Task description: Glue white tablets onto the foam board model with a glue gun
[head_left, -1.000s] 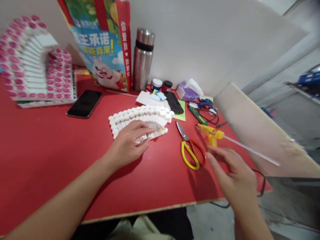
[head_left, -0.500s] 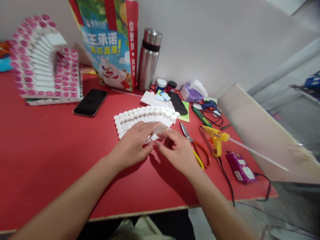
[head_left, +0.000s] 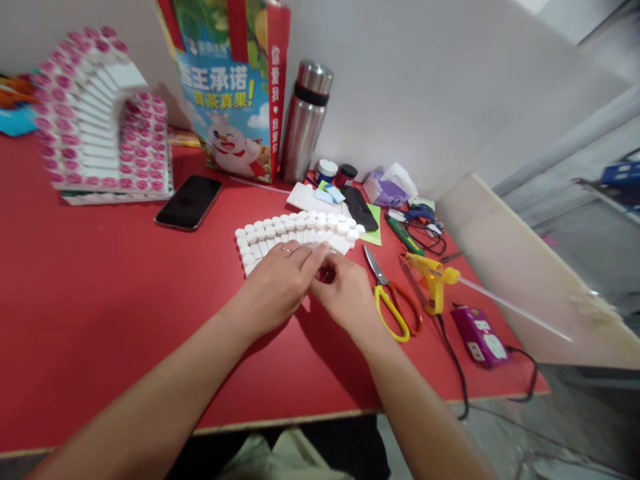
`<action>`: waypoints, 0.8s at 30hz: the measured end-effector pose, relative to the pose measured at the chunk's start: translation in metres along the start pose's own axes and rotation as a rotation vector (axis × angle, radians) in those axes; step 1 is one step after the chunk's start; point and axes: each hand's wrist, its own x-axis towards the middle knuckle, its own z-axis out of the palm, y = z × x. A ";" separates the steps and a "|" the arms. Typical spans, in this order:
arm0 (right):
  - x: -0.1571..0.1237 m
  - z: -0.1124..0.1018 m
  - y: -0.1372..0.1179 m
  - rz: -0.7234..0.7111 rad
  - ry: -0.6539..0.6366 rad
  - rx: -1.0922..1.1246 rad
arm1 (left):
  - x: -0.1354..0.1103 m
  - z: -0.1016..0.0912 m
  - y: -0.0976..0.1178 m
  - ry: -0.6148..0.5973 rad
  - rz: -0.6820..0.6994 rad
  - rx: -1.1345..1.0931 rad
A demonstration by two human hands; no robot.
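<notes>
A white craft piece (head_left: 300,230) made of strips edged with small white round caps lies flat on the red table (head_left: 100,293). My left hand (head_left: 280,283) rests on its near edge, a ring on one finger, fingers curled and pinching the piece. My right hand (head_left: 345,290) meets it from the right, fingers closed on the same edge. What sits between the fingertips is hidden.
Yellow-handled scissors (head_left: 387,303), a yellow glue gun (head_left: 433,280) with a glue stick, and a purple power strip (head_left: 480,337) lie to the right. A phone (head_left: 189,202), steel flask (head_left: 305,123), printed bag (head_left: 230,87) and a pink-capped model (head_left: 95,140) stand behind.
My right hand left the glue gun side, crossed left over the scissors and joined my left hand on the white piece. The view shifted slightly left.
</notes>
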 end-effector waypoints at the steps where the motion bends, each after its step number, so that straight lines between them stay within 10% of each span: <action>1: 0.000 0.003 0.000 0.010 0.014 -0.006 | 0.000 0.000 0.000 -0.015 -0.011 0.002; 13: 0.002 0.025 0.011 0.244 0.265 0.030 | 0.006 -0.037 -0.047 0.114 -0.355 -0.017; 24: 0.018 0.040 0.005 0.320 0.269 0.050 | -0.004 0.008 -0.087 0.006 -0.570 -0.203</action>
